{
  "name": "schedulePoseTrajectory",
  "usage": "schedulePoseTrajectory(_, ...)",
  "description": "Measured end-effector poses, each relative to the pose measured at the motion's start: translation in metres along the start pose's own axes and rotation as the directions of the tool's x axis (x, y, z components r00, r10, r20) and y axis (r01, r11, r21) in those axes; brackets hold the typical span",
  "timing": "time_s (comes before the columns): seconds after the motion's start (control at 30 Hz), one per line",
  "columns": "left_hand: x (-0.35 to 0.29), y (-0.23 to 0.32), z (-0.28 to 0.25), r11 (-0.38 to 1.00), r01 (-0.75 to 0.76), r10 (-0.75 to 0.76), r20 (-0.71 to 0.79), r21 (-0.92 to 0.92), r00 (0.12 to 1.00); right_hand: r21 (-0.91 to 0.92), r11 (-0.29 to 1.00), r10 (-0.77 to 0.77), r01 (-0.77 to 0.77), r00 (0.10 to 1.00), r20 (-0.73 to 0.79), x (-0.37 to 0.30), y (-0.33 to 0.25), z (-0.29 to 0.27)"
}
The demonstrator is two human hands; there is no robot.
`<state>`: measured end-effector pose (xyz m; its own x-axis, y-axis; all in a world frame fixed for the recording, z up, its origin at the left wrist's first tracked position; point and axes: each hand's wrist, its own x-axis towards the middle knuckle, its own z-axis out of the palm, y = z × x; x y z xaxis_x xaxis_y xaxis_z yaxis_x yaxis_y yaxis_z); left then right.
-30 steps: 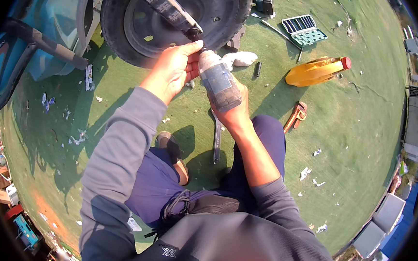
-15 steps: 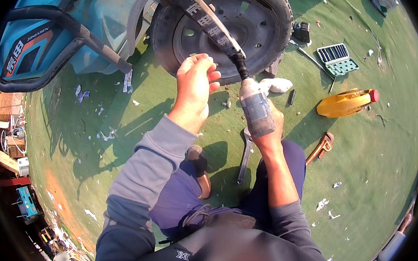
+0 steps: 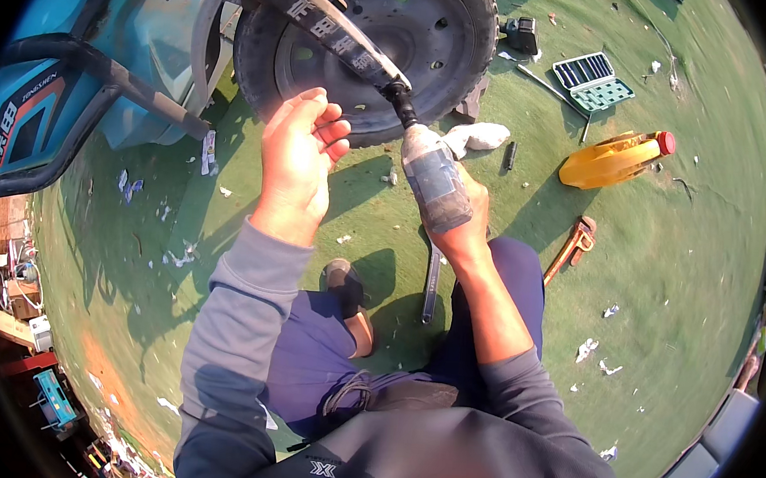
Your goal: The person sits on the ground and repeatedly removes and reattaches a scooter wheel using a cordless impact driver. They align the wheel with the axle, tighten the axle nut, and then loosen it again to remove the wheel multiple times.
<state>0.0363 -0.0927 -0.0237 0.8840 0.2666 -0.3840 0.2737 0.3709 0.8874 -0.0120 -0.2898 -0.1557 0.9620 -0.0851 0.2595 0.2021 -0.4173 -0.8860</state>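
Observation:
My right hand [image 3: 466, 225] is wrapped round the grip of a worn, taped impact wrench [image 3: 440, 179]. The black socket [image 3: 402, 105] on its nose meets the lower end of a dark fork leg [image 3: 331, 35], which slants across the black wheel [image 3: 385, 57]. My left hand [image 3: 295, 166] hovers in front of the tyre's near edge, palm toward the wrench. Its fingers are loosely bent and apart, with nothing seen in them. Beneath the wrench lies an adjustable wrench [image 3: 431, 282], its upper end partly hidden by my right hand.
At left stands a blue vehicle body [image 3: 138, 62] with a black tubular bar [image 3: 118, 89]. On the green ground lie a pale glove-like bundle [image 3: 481, 137], an open socket case [image 3: 594, 81], a battery pack [image 3: 520, 34], a yellow jug [image 3: 610, 162] and an orange pipe wrench [image 3: 570, 250].
The whole view has shifted, so the scene sits further left. My left hand has drawn a little away from the fork leg, and its fingers have spread. The right hand keeps the impact wrench there.

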Motion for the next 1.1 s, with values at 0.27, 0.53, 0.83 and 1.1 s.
schedulePoseTrajectory(0.27, -0.002, 0.004, 0.000, 1.000, 0.014, -0.014, 0.024, -0.024, 1.000, 0.001, 0.999, 0.046, -0.046, 0.999, 0.015, 0.000, -0.006, -0.003)
schedulePoseTrajectory(0.53, -0.001, 0.005, -0.005, 0.999, 0.028, -0.027, 0.034, -0.032, 0.999, 0.035, 0.999, 0.037, -0.036, 0.999, -0.016, -0.001, -0.006, -0.001)
schedulePoseTrajectory(0.83, -0.001, 0.007, -0.007, 0.999, 0.030, -0.029, 0.024, -0.026, 0.999, 0.037, 0.991, 0.123, -0.125, 0.991, 0.042, 0.000, -0.011, -0.004)
schedulePoseTrajectory(1.1, 0.001, 0.007, -0.009, 0.999, 0.037, -0.036, 0.034, -0.034, 0.999, 0.003, 0.992, 0.128, -0.128, 0.991, 0.031, 0.000, -0.017, -0.008)
